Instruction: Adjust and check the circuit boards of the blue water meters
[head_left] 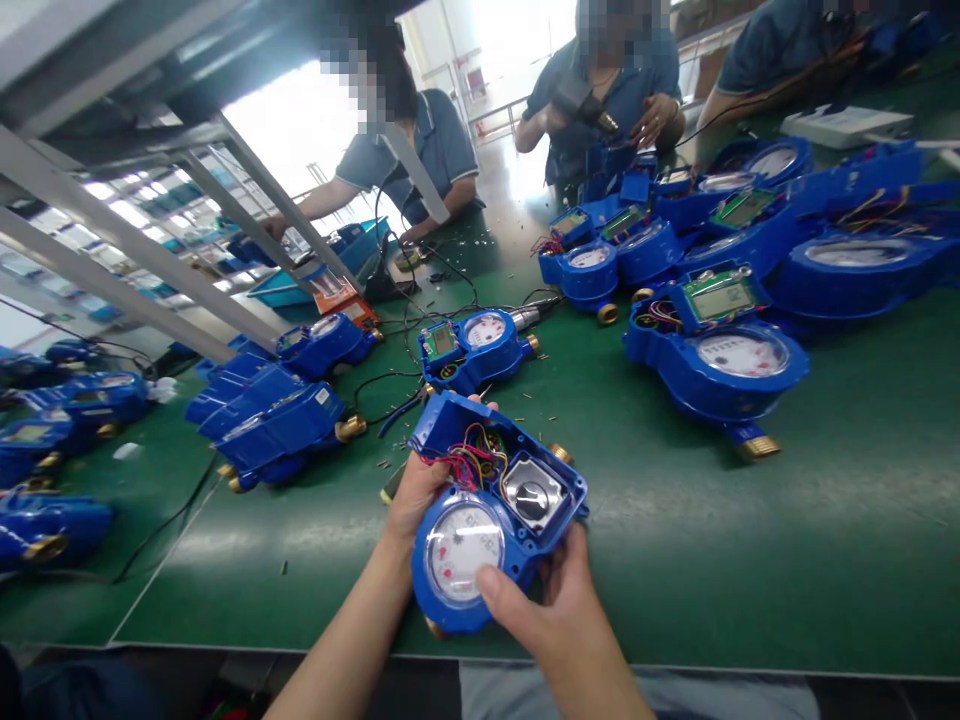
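A blue water meter [470,552] with an open compartment is held over the table's front edge. Coloured wires and a silvery square part with a dark round centre show inside the compartment. My left hand [412,500] grips the meter from its left and far side, the fingers partly hidden behind it. My right hand [551,600] holds its right side, thumb resting on the clear round dial cover. Just beyond, another blue meter [480,345] with a small display lies on the green table [675,570].
Blue meters [716,360] crowd the right side, and more [270,420] lie at the left. Black cables, a screwdriver-like tool [534,312] and small pins lie mid-table. Metal frame bars slant across the upper left. Several people sit opposite, one person [607,100] holding a dark tool.
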